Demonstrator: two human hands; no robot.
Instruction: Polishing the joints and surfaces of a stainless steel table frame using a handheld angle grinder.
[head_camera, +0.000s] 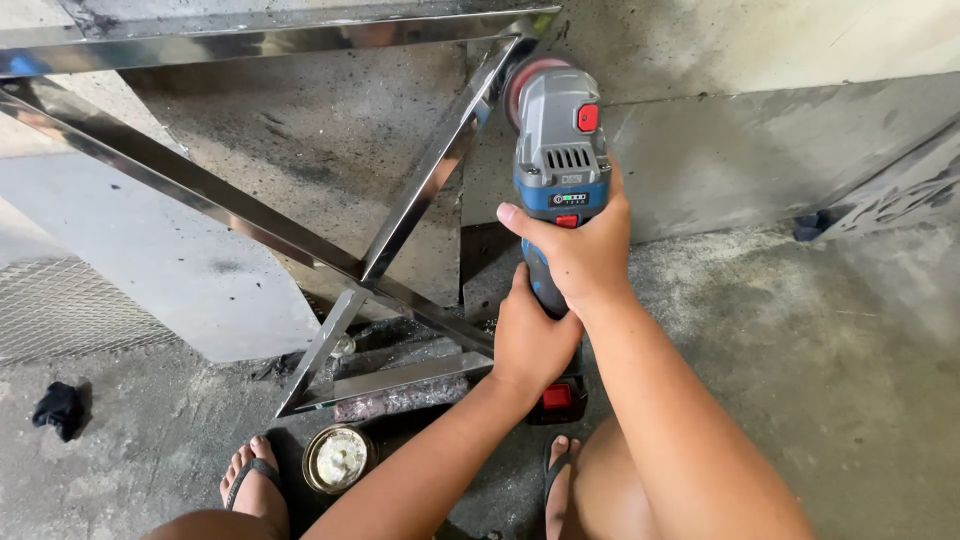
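Stained concrete floor (800, 350), grey wall (760, 50)

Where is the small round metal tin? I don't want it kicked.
Small round metal tin: head view, lower left, on concrete floor beside sandalled foot, below the steel frame.

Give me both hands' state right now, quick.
Left hand: closed around the lower grip of the cordless grinder.
Right hand: closed around the grinder's body.

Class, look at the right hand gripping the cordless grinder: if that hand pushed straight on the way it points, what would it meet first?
Probably the shiny steel bar frame: the right hand aims the grey and blue cordless grinder up-frame, its disc already at the frame's upper corner. The grey concrete wall lies behind, though depth is unclear.
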